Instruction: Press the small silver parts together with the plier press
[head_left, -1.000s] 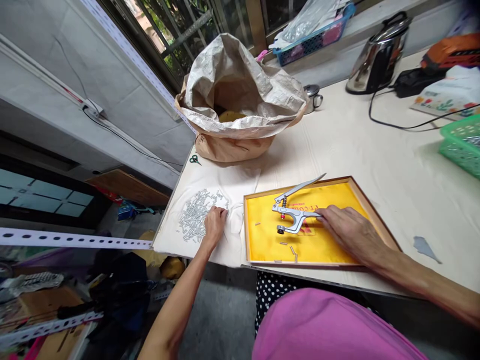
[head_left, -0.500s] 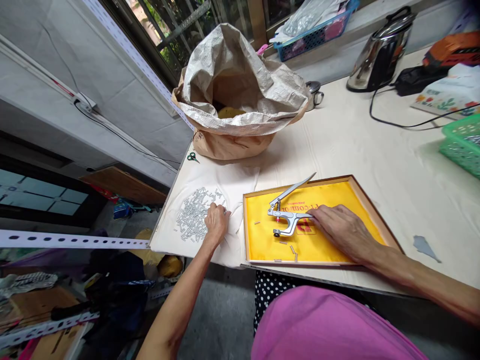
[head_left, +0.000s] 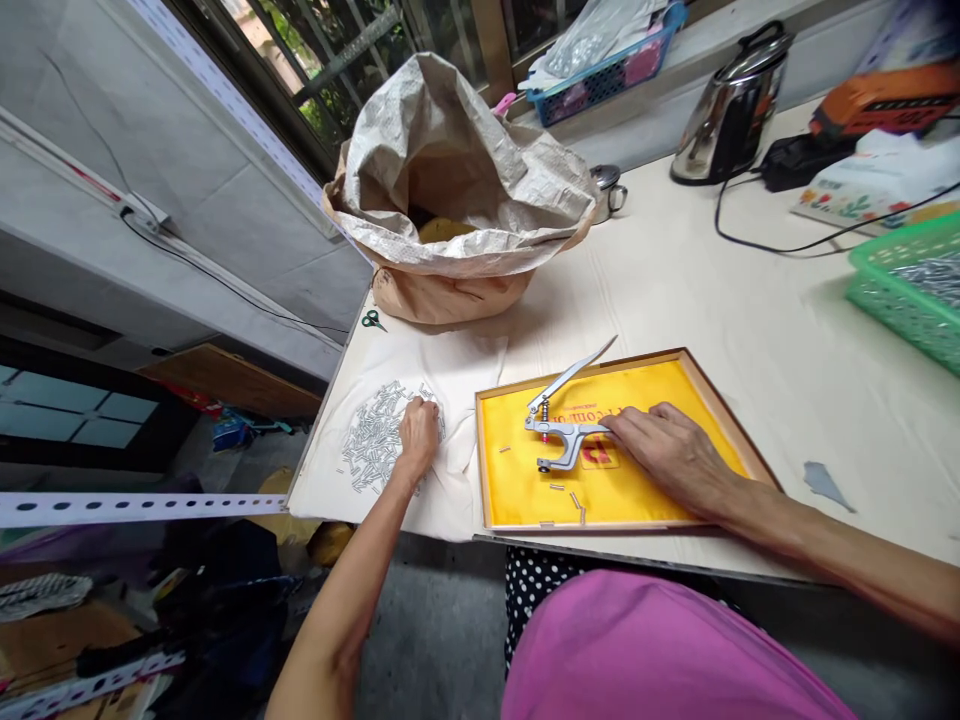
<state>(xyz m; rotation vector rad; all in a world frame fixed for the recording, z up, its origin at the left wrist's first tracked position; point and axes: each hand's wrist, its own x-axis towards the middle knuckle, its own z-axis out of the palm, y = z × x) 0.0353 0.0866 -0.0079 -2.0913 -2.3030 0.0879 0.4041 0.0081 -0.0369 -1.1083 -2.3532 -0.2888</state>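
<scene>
My right hand [head_left: 671, 455] is closed around the lower handle of metal snap pliers [head_left: 570, 445]. Their jaws point left and gape apart, and the upper lever slants up to the right. Beneath them is a shallow tray [head_left: 484, 470] lined with yellow printed cloth [head_left: 525, 400], where several small silvery pins [head_left: 575, 499] lie loose. On the left, my left hand [head_left: 418, 437] reaches to the right side of a heap of short metal pins [head_left: 373, 437] on white cloth. Its fingers are curled together; what they pinch, if anything, is hidden.
Behind the heap stands a large open woven sack [head_left: 457, 290], with green-handled scissors [head_left: 373, 320] at its left. A green basket [head_left: 907, 290] of metal pieces, a kettle [head_left: 727, 115] and its black cable are at the right. A grey scrap [head_left: 827, 484] lies beside the tray.
The view has shifted slightly, so most things sit a little further left. My left hand stays at the heap with fingers curled; my right hand keeps its hold on the snap pliers.
</scene>
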